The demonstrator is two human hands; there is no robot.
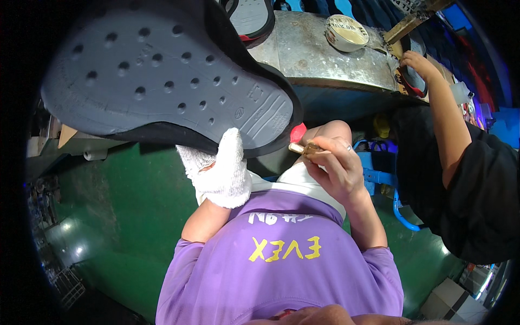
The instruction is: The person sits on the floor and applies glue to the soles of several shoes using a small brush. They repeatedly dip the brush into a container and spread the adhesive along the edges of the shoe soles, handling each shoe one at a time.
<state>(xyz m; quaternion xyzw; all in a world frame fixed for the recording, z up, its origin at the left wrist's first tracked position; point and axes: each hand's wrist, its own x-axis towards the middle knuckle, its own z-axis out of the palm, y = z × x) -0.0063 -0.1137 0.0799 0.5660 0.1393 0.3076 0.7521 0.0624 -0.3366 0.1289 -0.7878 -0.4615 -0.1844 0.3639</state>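
Observation:
A large grey shoe sole (162, 76) with rows of round dimples and a black raised edge fills the upper left, its underside facing me. My left hand (227, 173), in a white knit glove, grips its near edge, thumb on the grey face and the other fingers mostly hidden behind. To the right, my bare right hand (336, 162) pinches a small tool with a pale shaft (296, 147) and a bright red, leaf-shaped tip (297, 132). The tip is close to the sole's rounded end; whether it touches cannot be told.
Ahead stands a worn metal bench (309, 62) with a round tape roll (347, 33) and another grey sole (250, 19). At the right, a co-worker's hand (421, 65) reaches to a shoe piece (414, 78). A blue metal frame (379, 176) stands beside my knee.

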